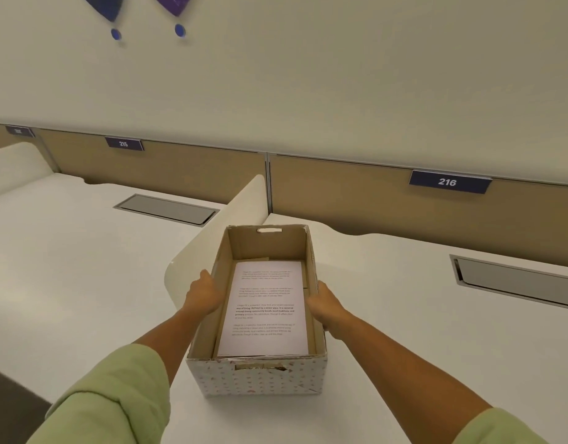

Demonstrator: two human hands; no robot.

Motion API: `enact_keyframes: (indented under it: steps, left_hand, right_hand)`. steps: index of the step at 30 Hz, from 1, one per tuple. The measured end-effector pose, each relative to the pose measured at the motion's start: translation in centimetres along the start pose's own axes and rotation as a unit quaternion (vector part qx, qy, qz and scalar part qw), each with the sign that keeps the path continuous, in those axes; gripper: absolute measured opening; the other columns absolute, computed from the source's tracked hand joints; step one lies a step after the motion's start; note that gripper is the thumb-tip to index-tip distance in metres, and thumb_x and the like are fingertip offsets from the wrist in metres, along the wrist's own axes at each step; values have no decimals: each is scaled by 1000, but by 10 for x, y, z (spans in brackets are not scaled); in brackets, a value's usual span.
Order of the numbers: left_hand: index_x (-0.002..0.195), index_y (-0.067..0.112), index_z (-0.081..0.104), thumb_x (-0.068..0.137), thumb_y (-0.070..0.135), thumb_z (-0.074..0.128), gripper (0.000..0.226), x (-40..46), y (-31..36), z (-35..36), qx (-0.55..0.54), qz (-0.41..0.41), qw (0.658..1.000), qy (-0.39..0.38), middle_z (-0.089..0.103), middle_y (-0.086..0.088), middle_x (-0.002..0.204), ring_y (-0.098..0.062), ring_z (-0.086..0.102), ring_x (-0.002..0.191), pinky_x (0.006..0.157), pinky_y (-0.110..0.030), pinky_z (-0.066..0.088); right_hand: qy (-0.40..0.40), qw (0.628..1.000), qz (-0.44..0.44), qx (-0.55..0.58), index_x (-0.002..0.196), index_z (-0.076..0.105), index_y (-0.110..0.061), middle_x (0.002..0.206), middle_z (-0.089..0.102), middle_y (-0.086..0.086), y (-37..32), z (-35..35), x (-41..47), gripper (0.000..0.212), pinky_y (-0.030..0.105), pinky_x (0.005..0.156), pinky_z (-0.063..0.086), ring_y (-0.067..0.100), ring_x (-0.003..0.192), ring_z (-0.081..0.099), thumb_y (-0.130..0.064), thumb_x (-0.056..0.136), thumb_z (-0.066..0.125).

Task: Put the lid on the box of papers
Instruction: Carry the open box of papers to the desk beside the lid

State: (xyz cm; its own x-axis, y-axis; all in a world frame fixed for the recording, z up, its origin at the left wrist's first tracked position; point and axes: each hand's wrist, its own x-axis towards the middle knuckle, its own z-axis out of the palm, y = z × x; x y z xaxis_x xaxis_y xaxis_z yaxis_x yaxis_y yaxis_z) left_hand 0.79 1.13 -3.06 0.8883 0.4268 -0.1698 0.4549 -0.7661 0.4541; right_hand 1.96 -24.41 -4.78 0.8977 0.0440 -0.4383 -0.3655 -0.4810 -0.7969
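Between both hands' fingers (209, 280) sits the open box (260, 378) of papers (265, 310).

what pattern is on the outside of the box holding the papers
White with small pinkish spots, on the open cardboard box; its inside is plain brown. Shows best in the head view.

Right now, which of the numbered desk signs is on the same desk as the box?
The sign reading 216, on the panel right of the white divider. The box sits on that side; the 215 sign hangs over the left desk.
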Motion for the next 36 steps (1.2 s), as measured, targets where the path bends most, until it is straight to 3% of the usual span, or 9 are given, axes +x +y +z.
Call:
enact_keyframes:
  steps: [4, 11, 14, 18, 22, 26, 29, 32, 36]
  left_hand:
    - [131, 1, 47, 97, 8, 53, 35, 5, -6, 1, -7, 1, 1000, -13, 60, -20, 124, -33, 61, 109, 87, -37, 52]
    - [133, -2, 49, 99, 3, 48, 35, 9, -9, 0, 3, 3, 1000, 1, 59, -22, 127, -37, 60, 114, 94, -39, 51]
    - [131, -2, 51, 98, 3, 47, 33, 6, -8, -3, -4, 9, 1000, 1, 60, -23, 125, -37, 60, 112, 94, -42, 51]
    - [127, -2, 53, 97, 2, 48, 31, 2, -5, -8, -6, 26, 1000, 9, 61, -23, 121, -37, 60, 109, 91, -42, 51]
    - [125, -3, 55, 96, 1, 48, 30, -2, 7, -16, -5, 43, 999, 19, 62, -24, 119, -40, 60, 108, 90, -45, 51]
    - [123, -4, 55, 97, 2, 49, 27, -8, 31, -19, 3, 79, 997, 22, 62, -25, 119, -40, 60, 107, 89, -45, 51]
    - [125, -4, 55, 97, 2, 50, 28, -18, 52, -18, 1, 95, 995, 18, 61, -25, 122, -41, 60, 110, 89, -45, 51]
    - [127, -4, 53, 98, 3, 50, 30, -30, 73, -13, -1, 109, 994, 11, 59, -25, 125, -41, 59, 112, 93, -47, 50]
    - [132, -4, 51, 99, 4, 49, 34, -50, 96, -7, -1, 130, 991, 5, 58, -26, 130, -43, 57, 117, 98, -49, 50]
  right_hand:
    - [-7, 999, -1, 34, 161, 10, -26, 165, 28, 5, 5, 4, -3, 67, 46, 112, 39, 31, 145, 37, -19, 105, 45]
    - [-5, 996, -13, 92, 162, 8, -28, 166, 27, 3, 4, 12, -9, 70, 42, 110, 43, 29, 146, 37, -11, 105, 47]
    - [1, 995, -25, 91, 161, 9, -31, 164, 32, 2, 5, 13, -18, 67, 28, 88, 52, 25, 138, 47, -12, 106, 43]
    - [-3, 991, -46, 124, 159, 12, -34, 160, 38, 1, 5, 8, -27, 63, 10, 49, 45, 5, 97, 57, -16, 107, 41]
    - [7, 990, -52, 134, 160, 8, -33, 162, 35, 1, 0, -5, -43, 65, 14, 62, 47, 19, 127, 51, -14, 107, 39]
    - [29, 988, -63, 141, 160, 12, -30, 160, 38, 2, 0, -28, -62, 66, 24, 82, 46, 18, 123, 51, -7, 105, 39]
    - [48, 986, -58, 149, 161, 10, -28, 162, 35, 2, 5, -47, -73, 68, 20, 79, 44, 21, 133, 47, -2, 104, 36]
    - [68, 983, -66, 158, 161, 12, -28, 159, 39, 2, 12, -67, -84, 67, 12, 67, 44, 18, 119, 51, -2, 104, 35]
    - [96, 979, -66, 166, 161, 14, -27, 160, 39, 2, 26, -93, -102, 68, 22, 79, 48, 22, 133, 48, 1, 102, 35]
